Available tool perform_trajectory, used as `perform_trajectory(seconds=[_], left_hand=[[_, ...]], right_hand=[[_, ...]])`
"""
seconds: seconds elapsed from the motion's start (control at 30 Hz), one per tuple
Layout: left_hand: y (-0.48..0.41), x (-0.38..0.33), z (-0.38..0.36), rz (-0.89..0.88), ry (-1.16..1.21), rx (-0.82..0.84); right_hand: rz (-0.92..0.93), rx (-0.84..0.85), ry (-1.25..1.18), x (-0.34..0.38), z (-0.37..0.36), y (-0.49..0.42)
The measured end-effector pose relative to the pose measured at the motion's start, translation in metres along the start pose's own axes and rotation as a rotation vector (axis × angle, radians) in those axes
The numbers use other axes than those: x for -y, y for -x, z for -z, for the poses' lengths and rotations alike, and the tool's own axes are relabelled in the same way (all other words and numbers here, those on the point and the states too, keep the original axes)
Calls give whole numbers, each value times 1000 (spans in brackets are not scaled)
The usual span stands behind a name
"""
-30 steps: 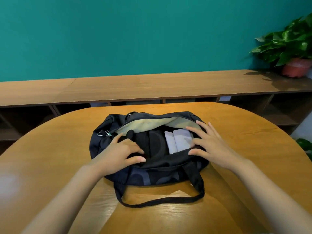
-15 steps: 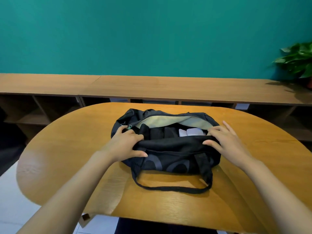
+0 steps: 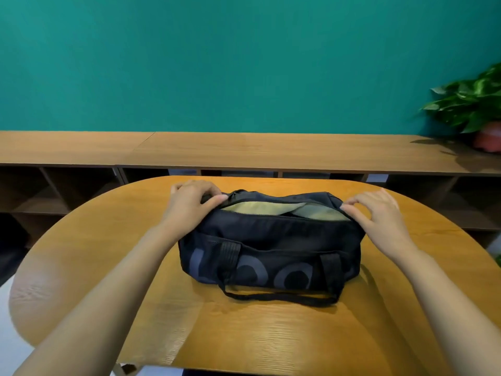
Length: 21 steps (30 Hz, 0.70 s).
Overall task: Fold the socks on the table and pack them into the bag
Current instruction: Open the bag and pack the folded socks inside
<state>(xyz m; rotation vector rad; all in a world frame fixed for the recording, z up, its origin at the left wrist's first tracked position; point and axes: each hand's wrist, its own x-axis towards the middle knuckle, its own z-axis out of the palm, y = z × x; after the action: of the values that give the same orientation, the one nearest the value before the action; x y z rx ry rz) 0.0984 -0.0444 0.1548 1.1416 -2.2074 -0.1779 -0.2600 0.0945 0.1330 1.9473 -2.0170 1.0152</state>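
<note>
Dark bag [image 3: 271,240] on wooden bench [image 3: 108,240], top zip gaping, left hand [image 3: 191,203] curled gripping its left end, right hand [image 3: 378,215] pinching its right end with thumb and forefinger

Bright, even light falls from above. Pale glare sheens the table [image 3: 89,256] at its near left edge and near middle. The bag [image 3: 271,237] casts a soft shadow to its right. The far-right plant [image 3: 471,104] is blurred; wide-angle distortion bows the edges.

My one view sits on the head, facing forward and tilted down: the table [image 3: 89,248] lies close, filling the lower half of the frame, the teal wall [image 3: 244,63] the upper half.
</note>
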Motion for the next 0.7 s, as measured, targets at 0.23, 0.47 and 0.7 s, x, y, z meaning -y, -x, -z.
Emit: perform_trajectory(seconds=[0.23,0.47,0.7], left_hand=[[-39,3,-24,283,-377,378],[-46,13,-13,143,-249,-157],[-20,32,10,-63,266,300]], right_hand=[[-151,306,262,5,-24,-49],[-73,242,365,4,-22,-66],[-76,497,-402,-2,7,-30]])
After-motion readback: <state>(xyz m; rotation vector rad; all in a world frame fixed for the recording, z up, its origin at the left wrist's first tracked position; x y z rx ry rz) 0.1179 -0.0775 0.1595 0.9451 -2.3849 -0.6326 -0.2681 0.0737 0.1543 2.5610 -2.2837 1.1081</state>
